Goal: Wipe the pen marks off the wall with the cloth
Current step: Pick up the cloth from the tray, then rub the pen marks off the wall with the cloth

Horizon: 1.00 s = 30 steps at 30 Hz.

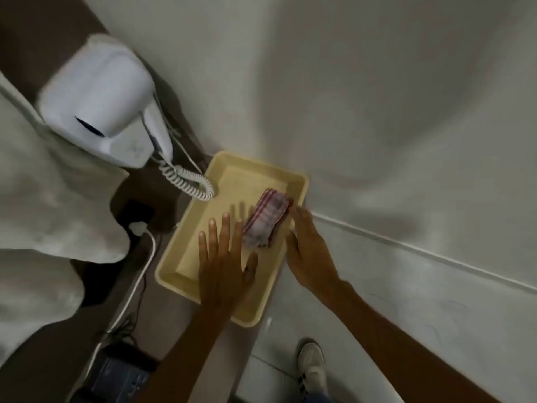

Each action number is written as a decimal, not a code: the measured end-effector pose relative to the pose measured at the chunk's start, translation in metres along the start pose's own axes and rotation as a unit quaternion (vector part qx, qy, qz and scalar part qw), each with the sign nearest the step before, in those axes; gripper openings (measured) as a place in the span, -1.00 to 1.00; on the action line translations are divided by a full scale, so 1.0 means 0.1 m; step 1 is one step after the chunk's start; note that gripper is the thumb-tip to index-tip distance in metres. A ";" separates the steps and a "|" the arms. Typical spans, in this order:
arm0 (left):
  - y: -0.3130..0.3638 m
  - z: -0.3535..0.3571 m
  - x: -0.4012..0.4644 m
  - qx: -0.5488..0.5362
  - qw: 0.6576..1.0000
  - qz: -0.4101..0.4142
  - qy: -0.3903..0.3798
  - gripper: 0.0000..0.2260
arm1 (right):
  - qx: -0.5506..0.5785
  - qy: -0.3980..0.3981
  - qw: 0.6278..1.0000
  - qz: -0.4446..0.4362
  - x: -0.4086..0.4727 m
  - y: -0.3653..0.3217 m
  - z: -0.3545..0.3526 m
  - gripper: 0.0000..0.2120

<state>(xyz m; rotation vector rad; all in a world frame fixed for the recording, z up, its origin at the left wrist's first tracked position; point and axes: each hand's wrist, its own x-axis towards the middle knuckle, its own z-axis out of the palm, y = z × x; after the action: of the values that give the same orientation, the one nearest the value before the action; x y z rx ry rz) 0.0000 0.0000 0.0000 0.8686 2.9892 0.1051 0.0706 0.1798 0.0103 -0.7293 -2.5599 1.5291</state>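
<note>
A folded cloth [264, 219], white with red stripes, lies in a shallow yellow tray [171, 282] against the white wall [377, 112]. My right hand [308, 251] is along the cloth's right side. Its fingertips are on the far end and its thumb is by the near end, pinching it. My left hand [223, 266] hovers flat over the tray's near half, fingers spread, holding nothing. Faint thin pen marks [389, 303] curl on the lower wall panel to the right, below a white rail.
A white wall-mounted hair dryer [96, 97] with a coiled cord [189, 181] hangs left of the tray. Beige fabric [43, 199] covers the far left. A white plug and cable [139, 226] run down to a dark box [122, 376]. My shoe [312, 365] is on the floor.
</note>
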 end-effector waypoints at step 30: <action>1.75 1.62 -1.45 -0.071 0.996 -0.004 -0.057 -0.38 | -0.092 -0.057 0.990 0.086 -1.64 2.54 -0.19 -0.19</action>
<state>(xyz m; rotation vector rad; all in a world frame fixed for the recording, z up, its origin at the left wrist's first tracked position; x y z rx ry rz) 0.2233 0.0787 -0.1476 0.8169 2.8387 0.2560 0.3133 0.2239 -0.1663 -0.9299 -2.8183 1.4306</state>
